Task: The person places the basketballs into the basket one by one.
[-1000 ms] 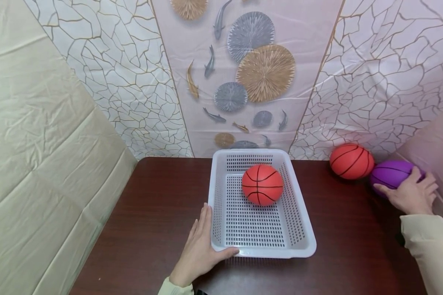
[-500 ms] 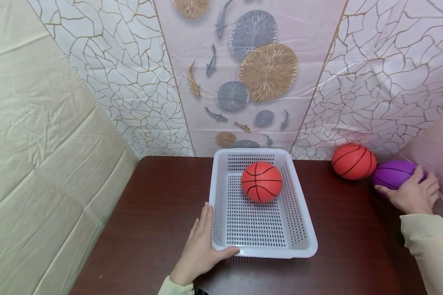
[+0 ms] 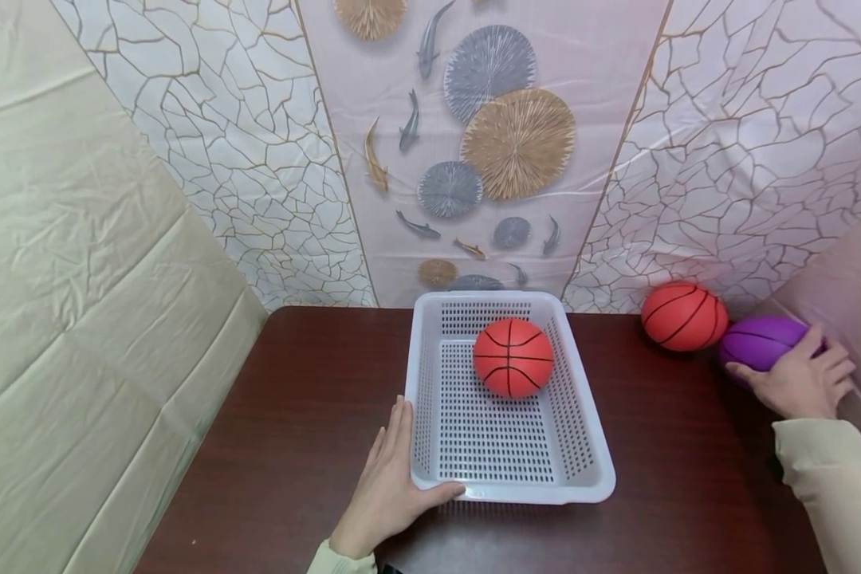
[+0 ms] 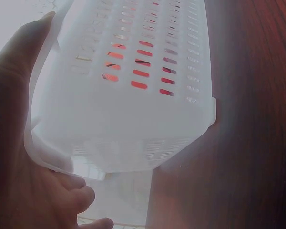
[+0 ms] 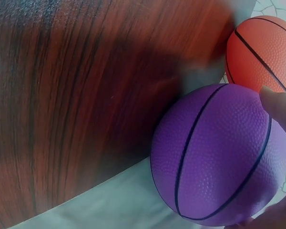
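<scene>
In the head view my left hand [image 3: 386, 486] lies at the near left corner of a white perforated plastic basket [image 3: 603, 446], its fingers straight along the left side and the thumb over the front rim. A red toy basketball [image 3: 513, 358] sits inside the basket, towards the back. Far to the right, my right hand [image 3: 803, 375] grips a purple basketball [image 3: 760, 341] from above with spread, bent fingers. The right wrist view shows the thumb [image 5: 276, 102] against the upper side of that purple ball. Part of the ball is hidden under the hand.
A second red basketball [image 3: 684, 316] lies just left of the purple one, close to the back wall. Dark brown table [image 3: 308, 399] surface runs beneath everything. Beige cloth [image 3: 115, 319] rises on the left, and a pinkish side wall [image 3: 857, 271] stands close beside the right hand.
The red ball in the basket has rolled a little left and then back right, its black lines turning. Both hands and the purple ball keep nearly the same places.
</scene>
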{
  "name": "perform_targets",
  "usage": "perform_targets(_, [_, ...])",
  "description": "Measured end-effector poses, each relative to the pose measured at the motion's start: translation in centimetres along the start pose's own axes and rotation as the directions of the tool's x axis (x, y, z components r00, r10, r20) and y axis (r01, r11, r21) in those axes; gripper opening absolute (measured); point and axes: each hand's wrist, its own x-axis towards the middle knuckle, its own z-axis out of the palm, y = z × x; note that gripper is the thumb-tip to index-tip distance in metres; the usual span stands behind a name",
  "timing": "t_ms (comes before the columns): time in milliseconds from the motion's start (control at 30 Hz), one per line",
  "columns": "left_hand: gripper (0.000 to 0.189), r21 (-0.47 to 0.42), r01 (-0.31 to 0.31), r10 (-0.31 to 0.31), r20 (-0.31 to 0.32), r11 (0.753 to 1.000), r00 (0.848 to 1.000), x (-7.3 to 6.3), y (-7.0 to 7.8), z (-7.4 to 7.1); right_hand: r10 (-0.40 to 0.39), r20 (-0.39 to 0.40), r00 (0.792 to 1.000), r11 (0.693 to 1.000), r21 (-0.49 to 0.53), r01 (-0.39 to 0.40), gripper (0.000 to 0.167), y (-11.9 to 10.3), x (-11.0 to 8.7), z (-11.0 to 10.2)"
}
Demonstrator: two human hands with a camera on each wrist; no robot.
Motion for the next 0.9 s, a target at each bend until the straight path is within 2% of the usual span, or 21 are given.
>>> perform_targets(167, [0.130,0.007,0.012,-0.012,0.002,1.000,1.000,0.0,0.1,0.1,0.000,0.002,1.000,0.999,-0.036,0.000,0.124,0.0,-0.3,0.0])
perform_targets(400, [0.130,0.004,0.007,-0.007,-0.001,1.000,1.000,-0.1,0.1,0.1,-0.032,-0.026,0.999,0.999,0.009,0.033,0.125,0.1,-1.0,0.2])
perform_targets(667, [0.130,-0.008,-0.007,0.007,-0.002,1.000,1.000,-0.1,0.0,0.1,-0.001,-0.043,0.999,1.000,0.027,0.002,0.125,0.3,-1.1,0.5])
perform_targets(900, [0.129,-0.004,-0.010,0.010,-0.006,1.000,1.000,-0.1,0.1,0.0,0.028,-0.007,1.000,0.999,0.040,-0.028,0.125,0.1,-1.1,0.3])
